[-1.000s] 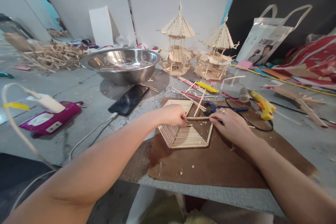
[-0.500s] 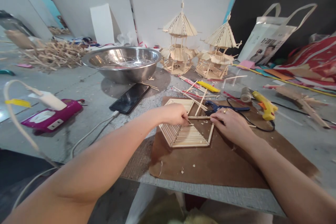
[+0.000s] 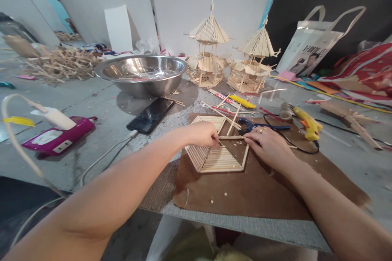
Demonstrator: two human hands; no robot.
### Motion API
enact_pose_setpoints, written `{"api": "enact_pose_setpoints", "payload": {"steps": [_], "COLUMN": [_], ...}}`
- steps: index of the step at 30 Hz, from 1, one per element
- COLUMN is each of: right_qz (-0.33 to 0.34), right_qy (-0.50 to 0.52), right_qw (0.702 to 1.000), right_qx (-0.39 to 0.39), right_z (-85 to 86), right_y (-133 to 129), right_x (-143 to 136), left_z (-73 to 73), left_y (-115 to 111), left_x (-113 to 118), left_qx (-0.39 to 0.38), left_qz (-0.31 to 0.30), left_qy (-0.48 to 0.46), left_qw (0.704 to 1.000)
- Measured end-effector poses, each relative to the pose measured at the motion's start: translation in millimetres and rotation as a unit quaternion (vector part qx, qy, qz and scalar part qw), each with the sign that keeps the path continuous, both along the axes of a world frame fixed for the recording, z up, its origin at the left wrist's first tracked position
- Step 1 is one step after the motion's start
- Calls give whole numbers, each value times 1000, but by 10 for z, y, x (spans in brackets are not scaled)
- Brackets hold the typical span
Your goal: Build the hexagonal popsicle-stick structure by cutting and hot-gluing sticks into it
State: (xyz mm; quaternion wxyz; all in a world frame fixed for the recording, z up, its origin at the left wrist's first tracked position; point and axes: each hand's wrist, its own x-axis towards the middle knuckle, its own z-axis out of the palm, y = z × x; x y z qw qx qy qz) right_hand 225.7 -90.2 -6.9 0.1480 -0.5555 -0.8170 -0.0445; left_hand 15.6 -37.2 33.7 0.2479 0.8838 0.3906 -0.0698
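Note:
A hexagonal frame of thin wooden sticks point(image 3: 221, 160), partly filled with rows of sticks, lies flat on a brown board point(image 3: 245, 195). My left hand point(image 3: 206, 133) is over its middle, fingers closed in a pinch at the inner end of a wooden stick point(image 3: 232, 137). That stick runs level from the frame's centre to its right corner. There the thumb and fingers of my right hand point(image 3: 266, 143) close on its outer end. Just behind my right hand rest blue-handled pliers point(image 3: 272, 126). My left fingertips are partly hidden.
Behind stand two stick pagodas point(image 3: 209, 49) and a steel basin point(image 3: 142, 75). A phone point(image 3: 150, 115) and a purple power strip point(image 3: 61, 135) lie left. Right are a yellow glue gun point(image 3: 307, 124) and its cable. Loose sticks point(image 3: 234, 119) and a yellow cutter point(image 3: 242, 101) lie beyond the frame.
Both hands keep almost the same places on the stick and frame. The whole view has shifted very slightly.

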Motion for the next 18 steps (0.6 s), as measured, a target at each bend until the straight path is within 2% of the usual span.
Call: {"api": "enact_pose_setpoints", "payload": {"steps": [4, 8, 11, 18], "right_qz": [-62, -125, -164, -125], "right_qy": [42, 93, 101, 116], "right_qw": [992, 964, 945, 937], "right_qx": [105, 217, 265, 304], "right_z": [86, 193, 226, 194], "right_y": [-43, -84, -87, -131], "right_x": [5, 62, 120, 177], "left_z": [4, 23, 37, 40], "left_y": [-3, -18, -27, -25], "left_x": [-4, -2, -1, 1], "left_qx": [8, 14, 14, 16], "left_qz": [-6, 7, 8, 1], "left_qy": [-4, 2, 4, 0], "left_qw": [1000, 1000, 1000, 1000]}}
